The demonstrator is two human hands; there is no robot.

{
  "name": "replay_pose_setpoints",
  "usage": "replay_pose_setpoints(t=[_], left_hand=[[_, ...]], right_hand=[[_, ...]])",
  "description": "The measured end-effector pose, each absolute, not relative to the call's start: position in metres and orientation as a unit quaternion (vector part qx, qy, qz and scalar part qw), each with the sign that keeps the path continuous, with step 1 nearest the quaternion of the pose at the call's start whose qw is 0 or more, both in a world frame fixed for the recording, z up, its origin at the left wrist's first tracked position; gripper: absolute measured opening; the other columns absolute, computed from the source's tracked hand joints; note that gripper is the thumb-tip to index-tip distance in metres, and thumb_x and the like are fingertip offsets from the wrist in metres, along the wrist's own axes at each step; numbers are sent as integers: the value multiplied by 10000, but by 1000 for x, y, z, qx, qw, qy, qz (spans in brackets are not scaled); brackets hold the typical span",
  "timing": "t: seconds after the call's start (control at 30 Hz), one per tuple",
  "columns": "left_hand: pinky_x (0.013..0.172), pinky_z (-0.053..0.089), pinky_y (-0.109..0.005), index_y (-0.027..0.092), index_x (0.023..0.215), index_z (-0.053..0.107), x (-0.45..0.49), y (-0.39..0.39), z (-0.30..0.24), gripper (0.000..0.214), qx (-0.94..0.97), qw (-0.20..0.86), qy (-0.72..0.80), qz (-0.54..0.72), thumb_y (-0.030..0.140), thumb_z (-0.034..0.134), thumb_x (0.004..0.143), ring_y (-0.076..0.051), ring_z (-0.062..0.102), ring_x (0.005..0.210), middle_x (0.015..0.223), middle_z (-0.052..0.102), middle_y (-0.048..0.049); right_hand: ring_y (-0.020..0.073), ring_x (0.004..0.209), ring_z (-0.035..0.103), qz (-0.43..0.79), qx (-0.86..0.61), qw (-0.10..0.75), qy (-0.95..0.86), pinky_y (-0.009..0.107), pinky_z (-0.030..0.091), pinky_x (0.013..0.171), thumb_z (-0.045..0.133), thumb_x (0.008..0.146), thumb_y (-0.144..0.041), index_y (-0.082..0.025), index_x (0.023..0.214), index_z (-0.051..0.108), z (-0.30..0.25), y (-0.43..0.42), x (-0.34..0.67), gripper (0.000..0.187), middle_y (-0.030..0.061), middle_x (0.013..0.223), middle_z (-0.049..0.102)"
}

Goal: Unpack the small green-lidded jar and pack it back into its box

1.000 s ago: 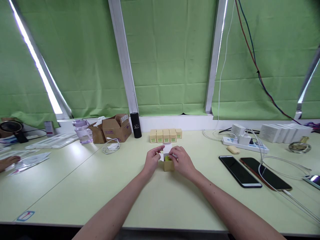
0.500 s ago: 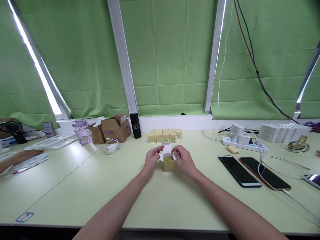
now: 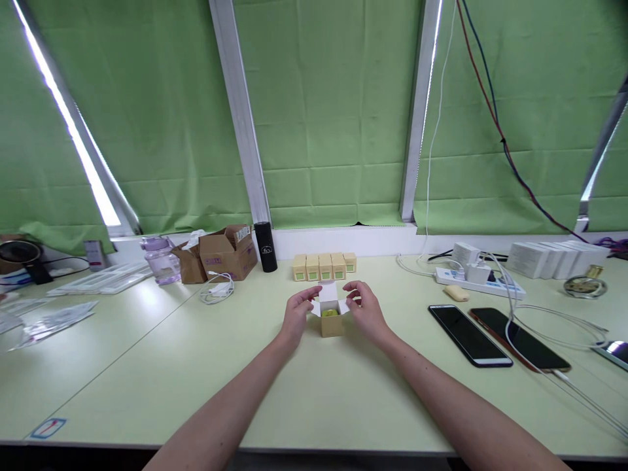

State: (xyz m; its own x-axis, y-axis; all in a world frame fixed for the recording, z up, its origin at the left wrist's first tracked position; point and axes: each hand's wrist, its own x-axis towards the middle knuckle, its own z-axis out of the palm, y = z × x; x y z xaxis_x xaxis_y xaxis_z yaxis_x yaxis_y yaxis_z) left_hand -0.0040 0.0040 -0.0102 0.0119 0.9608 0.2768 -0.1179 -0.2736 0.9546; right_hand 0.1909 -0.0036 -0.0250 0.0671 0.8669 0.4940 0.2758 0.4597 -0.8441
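Note:
A small tan cardboard box (image 3: 332,328) stands upright on the table before me, its white inner flaps spread and its lid raised at the back. Inside sits a yellow-green round item (image 3: 330,313), only its top showing. My left hand (image 3: 297,310) is at the left flap, fingers apart and close to it; whether they touch is hard to tell. On the other side, my right hand (image 3: 364,307) is beside the right flap with its fingers spread and slightly curled. Behind the box, several closed tan boxes (image 3: 326,267) with green labels stand in a row.
To the right lie a black phone (image 3: 470,335), a brown-cased phone (image 3: 520,339), white cables and a power strip (image 3: 478,281). A black bottle (image 3: 265,246), an opened carton (image 3: 229,254) and a purple water bottle (image 3: 161,260) stand back left. Plastic bags (image 3: 59,320) lie far left.
My right hand has moved slightly right, off the box's right flap, and its fingers have spread. The flaps and lid stand wider open. Another person's hand at far left has gone out of view.

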Motion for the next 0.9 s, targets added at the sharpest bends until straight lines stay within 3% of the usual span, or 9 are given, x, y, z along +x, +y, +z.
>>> replay_pose_setpoints(t=[0.33,0.63,0.9], left_hand=[[848,484,-327,145,998,836,-4,5,-10,520,536,476,378,586,198,562,560,-275,657,1040,993,795,-109],[964,457,-355,166,1027,836,-6,8,-14,536,552,449,393,582,174,533,585,-265,633,1096,1122,794,-101],[934,478,-351,150,1096,815,-6,7,-17,485,555,450,395,578,171,649,641,-239,644,989,1022,769,-94]], right_hand=[[212,936,618,281,-470,569,-614,383,554,802,497,796,-213,-225,1071,609,-25,-1,193,298,87,1194,625],[228,941,641,271,-468,576,-614,378,551,766,521,743,-180,-239,1074,616,-32,3,195,350,85,1178,648],[231,927,647,267,-466,577,-615,370,541,743,528,741,-182,-237,1066,615,-33,2,193,341,81,1142,655]])
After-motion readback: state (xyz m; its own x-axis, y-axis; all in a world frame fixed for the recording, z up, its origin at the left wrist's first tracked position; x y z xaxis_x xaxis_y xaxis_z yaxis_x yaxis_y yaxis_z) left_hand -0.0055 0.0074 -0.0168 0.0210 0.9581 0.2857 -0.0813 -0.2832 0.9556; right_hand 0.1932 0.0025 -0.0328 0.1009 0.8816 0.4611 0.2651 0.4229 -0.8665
